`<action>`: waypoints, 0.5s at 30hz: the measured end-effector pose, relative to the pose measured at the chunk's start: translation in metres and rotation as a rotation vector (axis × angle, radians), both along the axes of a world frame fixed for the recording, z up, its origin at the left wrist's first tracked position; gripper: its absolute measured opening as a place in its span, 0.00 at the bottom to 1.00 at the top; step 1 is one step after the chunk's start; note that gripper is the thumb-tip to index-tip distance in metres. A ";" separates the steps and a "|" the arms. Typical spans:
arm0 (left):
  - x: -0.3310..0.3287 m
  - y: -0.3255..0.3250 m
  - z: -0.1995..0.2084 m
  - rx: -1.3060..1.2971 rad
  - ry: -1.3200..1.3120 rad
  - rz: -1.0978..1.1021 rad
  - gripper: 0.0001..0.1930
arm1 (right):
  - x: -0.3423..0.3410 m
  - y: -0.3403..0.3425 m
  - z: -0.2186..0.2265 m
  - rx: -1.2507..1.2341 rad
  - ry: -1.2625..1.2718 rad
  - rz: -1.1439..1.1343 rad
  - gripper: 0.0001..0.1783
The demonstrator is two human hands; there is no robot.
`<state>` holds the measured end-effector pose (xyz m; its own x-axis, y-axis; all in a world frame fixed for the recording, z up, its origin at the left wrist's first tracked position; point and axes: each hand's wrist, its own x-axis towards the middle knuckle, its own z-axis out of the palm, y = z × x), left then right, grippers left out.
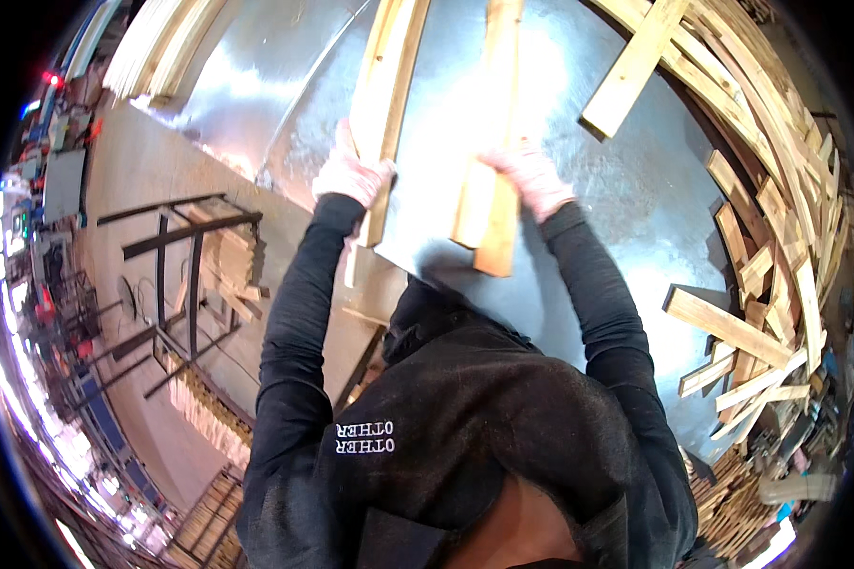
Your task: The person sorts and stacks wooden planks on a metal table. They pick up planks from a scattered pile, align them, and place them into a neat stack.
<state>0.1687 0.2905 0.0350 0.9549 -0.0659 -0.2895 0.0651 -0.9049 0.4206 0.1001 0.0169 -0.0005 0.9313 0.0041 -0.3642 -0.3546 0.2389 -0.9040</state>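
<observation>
1. Left hand: closed about the left timber, a long pale piece reaching from the tabletop's near edge toward its far side. Glare and a steep angle make it uncertain whether this is one board or two laid together.

2. Right hand: grasping the right planks, two overlapping lengths over the middle of the tabletop. Their near ends are uneven; the thumb lies across the upper face, with the rest of the hand at the outer edge.

3. Handling, as judged from appearance: sawn wood, stiff and not fragile, of moderate weight for its length. The faces should grip well, though wood may slide readily on the smooth metal. Suitable holds are the long edges, thumb above; a hold nearer mid-length would balance the far ends better.

4. Tabletop: sheet-metal surface, bright with reflections.

5. Surroundings: a stack of pale boards at the tabletop's far left; a single board at its far right; a short plank among wood pieces along its right edge; a dark metal frame standing to its left.
</observation>
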 end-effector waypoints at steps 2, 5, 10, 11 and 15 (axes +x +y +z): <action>0.013 0.000 -0.008 -0.180 0.013 -0.098 0.58 | 0.039 0.052 -0.049 -0.567 -0.118 0.050 0.19; 0.013 -0.008 0.007 0.069 0.120 -0.170 0.66 | 0.059 0.080 -0.044 0.111 0.060 -0.040 0.22; 0.025 -0.007 0.008 -0.087 0.160 -0.103 0.60 | 0.076 0.057 -0.021 0.480 0.357 -0.232 0.26; 0.029 -0.002 0.009 -0.200 0.129 -0.139 0.60 | 0.082 0.066 0.009 -0.438 0.083 -0.055 0.27; 0.030 0.003 0.001 -0.214 -0.065 -0.263 0.59 | 0.113 0.082 0.025 -1.101 0.089 0.302 0.32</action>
